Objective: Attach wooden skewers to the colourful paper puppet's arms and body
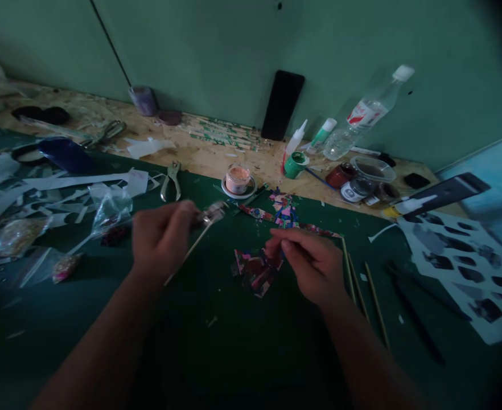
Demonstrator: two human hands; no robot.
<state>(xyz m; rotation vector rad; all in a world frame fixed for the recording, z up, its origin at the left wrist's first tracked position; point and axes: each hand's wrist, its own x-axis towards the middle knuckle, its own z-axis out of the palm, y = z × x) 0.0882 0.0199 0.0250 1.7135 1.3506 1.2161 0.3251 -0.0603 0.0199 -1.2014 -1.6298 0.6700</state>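
Observation:
My left hand [163,233] is closed around a small shiny, silvery thing [212,213] that sticks out past the fingertips; blur hides its kind. A thin pale stick [191,250] slants below it, and I cannot tell whether the hand holds it too. On the right, the fingers of my right hand [308,262] are pinched together; what they hold, if anything, is hidden. Just left of those fingertips are dark pink and blue patterned pieces [255,273]. Beyond both hands, a colourful patterned cut-out [286,212] with long side strips lies on the green mat [217,353].
A jar of pinkish stuff [238,179], a hole punch [172,181] and a green paint pot [295,165] stand farther back. Paper scraps [75,188] and plastic bags cover the left. Thin sticks [377,304], dark tweezers-like tools [417,319] and printed sheets [468,267] lie right.

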